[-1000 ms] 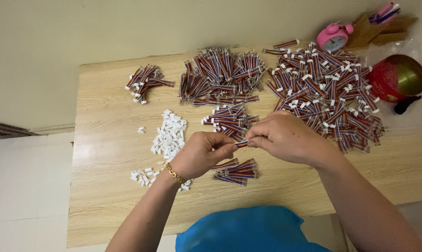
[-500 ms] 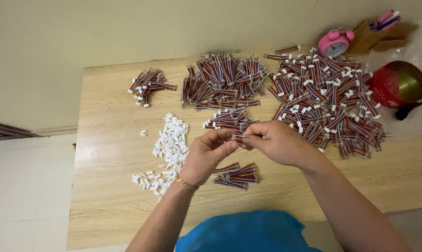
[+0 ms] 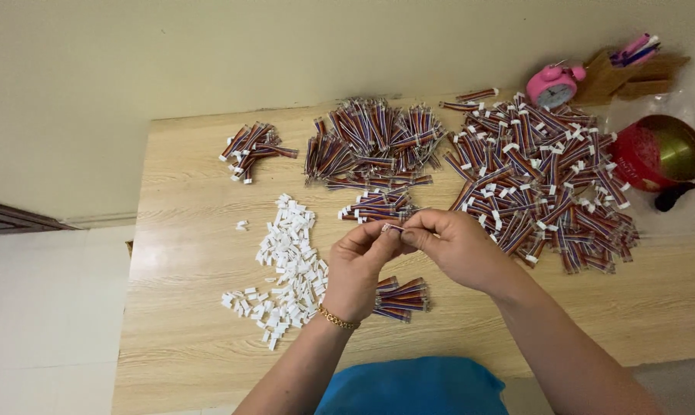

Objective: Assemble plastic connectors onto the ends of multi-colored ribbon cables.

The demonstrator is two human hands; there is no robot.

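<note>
While both hands meet over the middle of the pale wooden desk (image 3: pixel 194 338), the left hand (image 3: pixel 360 265) and right hand (image 3: pixel 455 246) are pinched shut on the same little piece: a short striped wire lead (image 3: pixel 393 227) with what looks like a small white plastic connector on its end, held just above the desk between the fingertips.

Progress-wise, I'd say there's a fair bit done and a fair bit to go. The big heap of red-and-blue leads with white ends (image 3: pixel 543 180) on the right looks like the finished lot, and there's a small bunch with white ends (image 3: pixel 251 150) off at the far left too. The dense pile of bare-ended leads (image 3: pixel 374 142) at the back and the little stack (image 3: pixel 378 206) just behind the hands don't seem to have caps yet. Loose white connectors (image 3: pixel 286 265) are still scattered thick on the left, so plenty left. Another small bundle (image 3: pixel 401 298) sits just under the left wrist.

Hard to call: the fingers cover the join itself, so I can't tell if the connector is seated or only lined up. A pink alarm clock (image 3: pixel 553 84), a wooden pen holder (image 3: pixel 620 73) and a red-and-gold bowl (image 3: pixel 658 157) sit at the far right corner, the holder partly cut off.
</note>
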